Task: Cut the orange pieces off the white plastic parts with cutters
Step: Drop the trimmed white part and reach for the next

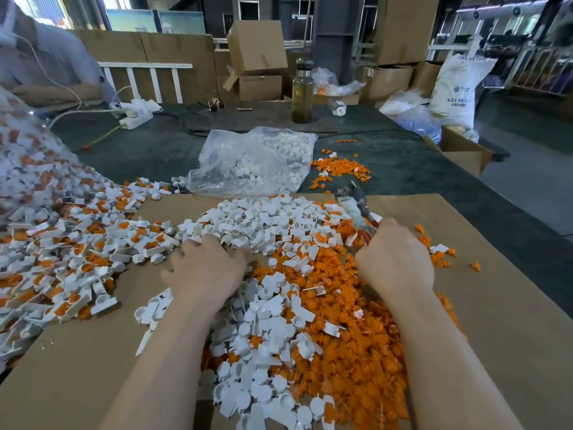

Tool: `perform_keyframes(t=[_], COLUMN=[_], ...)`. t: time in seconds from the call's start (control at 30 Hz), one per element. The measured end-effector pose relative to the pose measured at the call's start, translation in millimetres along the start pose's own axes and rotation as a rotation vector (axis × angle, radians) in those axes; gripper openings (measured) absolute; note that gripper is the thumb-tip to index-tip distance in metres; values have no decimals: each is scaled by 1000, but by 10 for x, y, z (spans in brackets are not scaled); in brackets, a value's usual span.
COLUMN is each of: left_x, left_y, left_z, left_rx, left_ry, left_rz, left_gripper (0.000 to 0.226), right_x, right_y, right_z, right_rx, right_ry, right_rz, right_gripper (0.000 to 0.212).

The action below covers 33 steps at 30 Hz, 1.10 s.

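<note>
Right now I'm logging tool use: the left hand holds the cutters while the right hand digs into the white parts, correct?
Hands are swapped. In the head view the right hand holds the cutters, and the left hand digs into the white parts.

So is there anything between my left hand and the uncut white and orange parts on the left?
Nothing visible blocks it. The left hand lies on the edge of the cut white pieces, and the uncut parts lie just to its left on the same cardboard. The right hand holds the cutters.
</note>
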State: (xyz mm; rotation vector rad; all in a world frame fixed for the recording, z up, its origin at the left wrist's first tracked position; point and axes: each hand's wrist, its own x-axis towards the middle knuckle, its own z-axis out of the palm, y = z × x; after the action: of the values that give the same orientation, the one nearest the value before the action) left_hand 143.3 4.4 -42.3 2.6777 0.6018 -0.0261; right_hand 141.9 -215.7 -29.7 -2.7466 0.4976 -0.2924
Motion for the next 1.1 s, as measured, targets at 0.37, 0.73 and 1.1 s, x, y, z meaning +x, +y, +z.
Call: perform_keyframes(t=[0.37,0.73,1.1], left_x=[0,-26,-306], left_y=[38,48,298], left_z=[38,52,36], left_rx=[-322,-386,-828], left_ry=[-142,-127,-97], left_rz=[238,319,516], left_gripper=[11,28,26], right_x=[-9,51,-64], right_y=[-83,-79,-165], right_z=[191,234,96], right_rx=[24,283,911], right_ry=[-249,-170,-303], right_rz=[-114,-238,-324], right_gripper=[20,9,12])
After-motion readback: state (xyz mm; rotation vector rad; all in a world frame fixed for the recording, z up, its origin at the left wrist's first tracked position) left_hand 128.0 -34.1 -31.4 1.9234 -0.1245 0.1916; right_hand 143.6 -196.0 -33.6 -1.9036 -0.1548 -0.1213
